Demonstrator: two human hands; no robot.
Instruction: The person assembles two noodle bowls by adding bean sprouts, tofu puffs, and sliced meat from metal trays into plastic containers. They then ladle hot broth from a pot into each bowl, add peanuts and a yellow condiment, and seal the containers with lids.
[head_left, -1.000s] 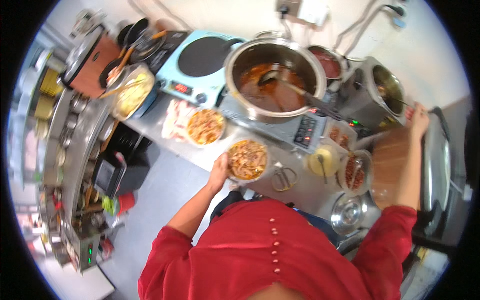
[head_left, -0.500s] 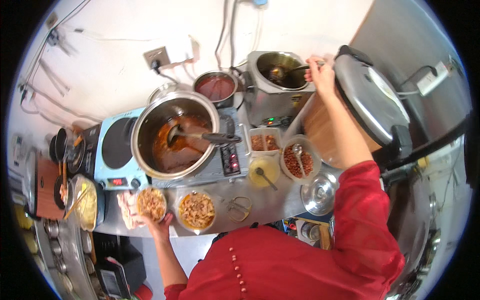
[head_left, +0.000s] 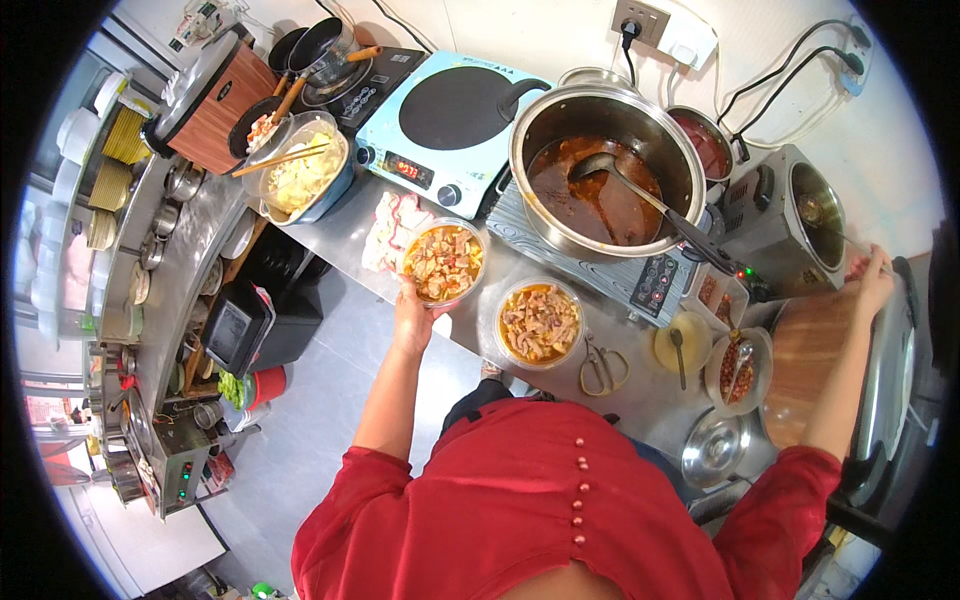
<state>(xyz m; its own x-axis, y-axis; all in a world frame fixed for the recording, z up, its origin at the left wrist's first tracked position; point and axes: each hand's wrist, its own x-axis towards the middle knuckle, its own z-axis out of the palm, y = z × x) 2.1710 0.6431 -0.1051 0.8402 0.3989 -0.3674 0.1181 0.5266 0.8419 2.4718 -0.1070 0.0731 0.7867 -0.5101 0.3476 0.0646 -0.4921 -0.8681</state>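
Observation:
My left hand (head_left: 412, 312) is closed round the near left side of a clear bowl (head_left: 443, 262) filled with chopped food in orange broth. That bowl sits beside a crumpled pink-and-white cloth (head_left: 395, 232), by the counter's front edge. A second bowl (head_left: 540, 323) of similar food stands to its right. Far to the right, my right hand (head_left: 872, 275) grips the thin handle of a ladle (head_left: 849, 239), whose bowl end is down inside a deep steel cooker (head_left: 815, 180). The fingers of my right hand are partly hard to make out.
A large pot (head_left: 697, 160) of red-brown broth with a black-handled ladle sits on a hob, beside a light-blue hotplate (head_left: 450, 110). Scissors (head_left: 604, 370), a cup of yellowish liquid (head_left: 662, 347), a tub of nuts (head_left: 757, 385) and a steel lid (head_left: 715, 447) lie along the front.
The view has swung left, showing more of the shelves and floor. My left hand still holds the bowl by the cloth, and my right hand stays on the ladle in the cooker.

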